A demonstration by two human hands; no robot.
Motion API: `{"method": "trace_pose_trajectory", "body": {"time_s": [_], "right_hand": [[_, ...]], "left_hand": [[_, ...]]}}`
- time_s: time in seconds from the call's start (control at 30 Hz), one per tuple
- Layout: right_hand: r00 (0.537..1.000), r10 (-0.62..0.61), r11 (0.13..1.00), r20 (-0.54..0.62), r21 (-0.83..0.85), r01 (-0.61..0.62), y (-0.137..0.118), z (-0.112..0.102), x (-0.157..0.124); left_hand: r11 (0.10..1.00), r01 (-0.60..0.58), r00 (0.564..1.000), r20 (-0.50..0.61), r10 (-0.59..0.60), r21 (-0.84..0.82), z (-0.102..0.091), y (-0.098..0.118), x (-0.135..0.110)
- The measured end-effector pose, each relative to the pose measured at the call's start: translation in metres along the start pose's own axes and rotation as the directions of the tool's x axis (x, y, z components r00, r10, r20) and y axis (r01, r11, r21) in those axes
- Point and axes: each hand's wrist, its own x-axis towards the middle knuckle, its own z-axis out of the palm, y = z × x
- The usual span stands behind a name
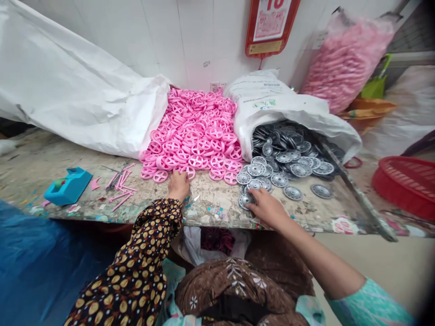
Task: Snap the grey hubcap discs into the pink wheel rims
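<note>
My left hand [179, 185] is at the front edge of a heap of pink plastic wheels [199, 122]. Its fingers are curled against one pink four-spoked wheel [190, 172]. My right hand [268, 207] has its thumb and fingers at the rim of a round silver-grey wheel cover [245, 201], in front of the other grey covers. More grey wheel covers [292, 158] spill out of a white sack [272, 97] onto the worn tabletop [210, 199]. A small pointed white piece [196, 198] lies beside my left hand.
Left of the heap lie thin pink rods [121, 188] and a blue tape dispenser [68, 185]. A big white sack [84, 99] stretches behind them. At right, a long bar [356, 190] juts past the table edge, near a red basket [404, 185]. A pink-filled bag [346, 63] hangs behind.
</note>
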Motion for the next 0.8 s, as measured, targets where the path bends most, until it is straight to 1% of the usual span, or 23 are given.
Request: {"method": "trace_pose_trajectory", "body": {"time_s": [0.1,0.17,0.23,0.27,0.3,0.33,0.37,0.4,0.43,0.47,0.53,0.6,0.63,0.7,0.73,0.8], "right_hand": [[0.999,-0.032,0.983,-0.036,0.18,0.038,0.009,0.001,0.006],[0.997,-0.055,0.93,-0.061,0.36,0.074,0.009,-0.001,0.009],[0.997,-0.065,0.816,-0.051,0.573,0.082,0.002,-0.004,0.013],[0.997,-0.071,0.74,-0.036,0.668,0.077,-0.005,-0.004,0.016],[0.997,-0.08,0.663,-0.018,0.746,0.067,-0.014,-0.002,0.02],[0.996,-0.092,0.595,0.0,0.802,0.055,-0.025,0.001,0.026],[0.995,-0.099,0.543,0.015,0.838,0.041,-0.037,0.005,0.032],[0.994,-0.101,0.512,0.029,0.859,0.027,-0.05,0.011,0.038],[0.995,-0.098,0.515,0.028,0.857,0.026,-0.064,0.017,0.044],[0.995,-0.098,0.547,0.021,0.837,0.037,-0.076,0.024,0.049],[0.987,-0.159,0.651,-0.012,0.75,0.114,-0.097,0.034,0.055],[0.963,-0.266,0.754,-0.046,0.612,0.238,-0.11,0.039,0.054],[0.946,-0.318,0.787,-0.059,0.54,0.298,-0.114,0.04,0.052],[0.924,-0.377,0.817,-0.071,0.445,0.368,-0.116,0.038,0.045],[0.918,-0.39,0.815,-0.071,0.438,0.379,-0.115,0.037,0.042],[0.917,-0.392,0.784,-0.07,0.495,0.373,-0.111,0.036,0.035]], "left_hand": [[0.998,-0.063,0.998,0.023,0.063,-0.002,-0.004,-0.003,-0.003],[0.992,-0.123,0.991,0.044,0.124,-0.028,-0.011,-0.005,-0.014],[0.97,-0.222,0.969,0.089,0.231,-0.098,-0.018,-0.006,-0.034],[0.947,-0.281,0.945,0.126,0.302,-0.156,-0.021,-0.006,-0.046],[0.924,-0.312,0.922,0.165,0.35,-0.22,-0.023,-0.004,-0.058],[0.904,-0.318,0.902,0.204,0.382,-0.286,-0.025,-0.003,-0.07],[0.894,-0.299,0.895,0.226,0.384,-0.335,-0.025,-0.001,-0.08],[0.894,-0.264,0.902,0.235,0.362,-0.362,-0.025,0.002,-0.088],[0.902,-0.22,0.918,0.234,0.32,-0.371,-0.024,0.004,-0.093],[0.916,-0.17,0.939,0.224,0.263,-0.363,-0.023,0.006,-0.097],[0.942,-0.083,0.965,0.209,0.157,-0.324,-0.02,0.009,-0.097],[0.958,-0.039,0.965,0.237,0.11,-0.283,-0.019,0.011,-0.094],[0.963,-0.033,0.96,0.259,0.105,-0.267,-0.018,0.012,-0.092],[0.965,-0.035,0.952,0.285,0.111,-0.259,-0.019,0.014,-0.092],[0.962,-0.036,0.953,0.281,0.115,-0.272,-0.019,0.016,-0.093],[0.942,-0.033,0.959,0.257,0.124,-0.334,-0.021,0.019,-0.099]]}}
